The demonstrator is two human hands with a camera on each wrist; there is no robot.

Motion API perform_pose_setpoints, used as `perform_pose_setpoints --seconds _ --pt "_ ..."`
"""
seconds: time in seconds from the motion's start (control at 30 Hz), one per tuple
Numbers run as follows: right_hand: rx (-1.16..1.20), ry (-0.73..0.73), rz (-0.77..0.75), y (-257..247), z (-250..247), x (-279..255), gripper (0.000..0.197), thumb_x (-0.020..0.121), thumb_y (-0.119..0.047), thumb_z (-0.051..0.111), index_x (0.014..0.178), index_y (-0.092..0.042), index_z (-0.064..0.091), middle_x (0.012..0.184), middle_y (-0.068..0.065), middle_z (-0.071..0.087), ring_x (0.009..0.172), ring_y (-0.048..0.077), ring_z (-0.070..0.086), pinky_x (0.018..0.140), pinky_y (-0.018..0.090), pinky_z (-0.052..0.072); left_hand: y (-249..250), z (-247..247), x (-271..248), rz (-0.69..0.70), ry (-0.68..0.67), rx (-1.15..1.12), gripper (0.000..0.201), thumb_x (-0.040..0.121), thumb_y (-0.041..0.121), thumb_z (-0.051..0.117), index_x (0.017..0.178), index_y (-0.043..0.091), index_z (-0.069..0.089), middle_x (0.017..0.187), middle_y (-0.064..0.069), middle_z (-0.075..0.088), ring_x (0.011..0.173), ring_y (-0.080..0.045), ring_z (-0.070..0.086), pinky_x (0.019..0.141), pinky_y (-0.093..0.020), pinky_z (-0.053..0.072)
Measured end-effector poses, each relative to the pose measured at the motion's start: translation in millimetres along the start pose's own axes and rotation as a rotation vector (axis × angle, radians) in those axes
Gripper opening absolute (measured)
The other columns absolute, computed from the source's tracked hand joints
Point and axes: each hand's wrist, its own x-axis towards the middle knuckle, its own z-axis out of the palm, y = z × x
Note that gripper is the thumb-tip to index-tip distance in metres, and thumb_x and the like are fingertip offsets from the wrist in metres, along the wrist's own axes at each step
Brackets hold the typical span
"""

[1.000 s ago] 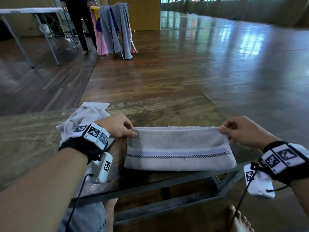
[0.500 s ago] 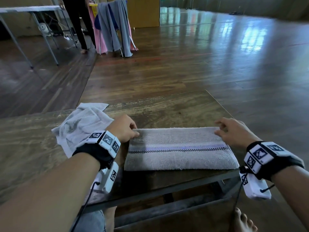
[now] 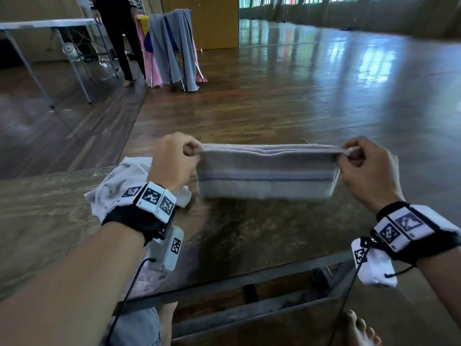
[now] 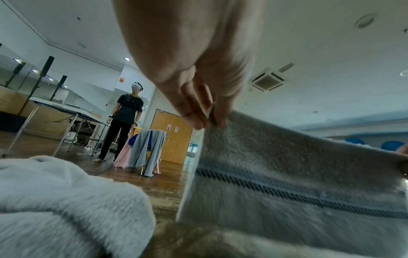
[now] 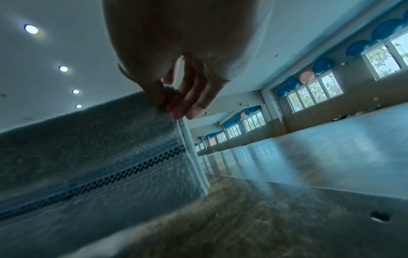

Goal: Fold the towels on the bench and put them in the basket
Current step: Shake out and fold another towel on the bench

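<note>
A grey towel (image 3: 267,176) with a dark checked stripe hangs folded in several layers above the wooden bench (image 3: 249,231). My left hand (image 3: 192,152) pinches its upper left corner and my right hand (image 3: 349,153) pinches its upper right corner. The towel's lower edge is near the bench top; whether it touches I cannot tell. In the left wrist view my left hand (image 4: 207,120) grips the towel (image 4: 287,165) at its top edge. In the right wrist view my right hand (image 5: 174,104) holds the towel (image 5: 99,148) the same way. No basket is in view.
A crumpled white towel (image 3: 124,186) lies on the bench to the left, under my left wrist. Beyond the bench is open wooden floor. A person (image 3: 117,38) stands at the back left beside a folding table (image 3: 47,23) and a rack of hanging towels (image 3: 172,48).
The towel lay flat on the bench half a second ago with both hands at its far edge. Both hands have now lifted it by the top corners, so it hangs upright.
</note>
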Motion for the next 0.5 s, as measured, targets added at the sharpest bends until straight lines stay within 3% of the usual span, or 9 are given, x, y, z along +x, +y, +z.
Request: perform_pose_setpoints --seconds 0.1,0.13,0.2,0.3,0.43,0.5 --pt "0.149 0.069 -0.01 -3 -9 -3 0.019 0.084 -0.019 0.075 0.093 -0.029 0.061 0.075 -0.014 0.067 0.066 0.001 0.066 0.074 0.025 0.058 8 -6 0 0.038 0.09 -0.106 0.021 0.076 0.004 0.079 0.094 0.014 0.073 0.086 0.004 0.069 0.073 -0.013 0.066 0.07 -0.026 0.055" --pt "0.148 0.03 0.002 1 -11 -6 0.021 0.083 -0.017 0.076 0.092 -0.028 0.061 0.077 -0.012 0.069 0.067 0.004 0.067 0.069 0.021 0.057 7 -6 -3 0.031 0.04 -0.112 0.024 0.075 0.003 0.08 0.095 0.014 0.072 0.087 0.002 0.069 0.075 -0.015 0.066 0.07 -0.027 0.055" --pt "0.055 -0.172 0.058 13 -12 -14 0.024 0.082 -0.01 0.075 0.09 -0.028 0.06 0.081 -0.007 0.07 0.071 0.009 0.066 0.065 0.024 0.054 0 -2 -10 -0.034 -0.192 -0.047 0.024 0.074 0.002 0.079 0.094 0.013 0.072 0.088 -0.002 0.07 0.079 -0.02 0.066 0.074 -0.034 0.056" --pt "-0.118 -0.569 0.161 33 -10 -28 0.028 0.083 -0.003 0.069 0.09 -0.027 0.056 0.087 0.0 0.069 0.08 0.021 0.066 0.074 0.032 0.051 -17 15 -25 -0.207 -0.594 0.172 0.034 0.072 0.008 0.082 0.103 0.011 0.069 0.098 -0.006 0.069 0.089 -0.022 0.063 0.079 -0.032 0.053" --pt "-0.262 -0.623 0.251 42 -4 -33 0.008 0.087 -0.016 0.063 0.094 -0.021 0.064 0.088 -0.003 0.067 0.101 0.031 0.06 0.093 0.04 0.048 -27 41 -37 -0.33 -0.668 0.273 0.024 0.085 0.031 0.073 0.094 0.009 0.068 0.092 -0.007 0.071 0.086 -0.023 0.066 0.083 -0.04 0.055" --pt "-0.291 -0.633 0.277 42 1 -32 0.008 0.09 -0.026 0.064 0.086 -0.02 0.066 0.086 -0.003 0.066 0.103 0.031 0.059 0.1 0.045 0.046 -26 53 -36 -0.373 -0.651 0.337 0.036 0.085 0.041 0.067 0.078 0.006 0.064 0.075 -0.007 0.067 0.072 -0.024 0.065 0.071 -0.039 0.055"
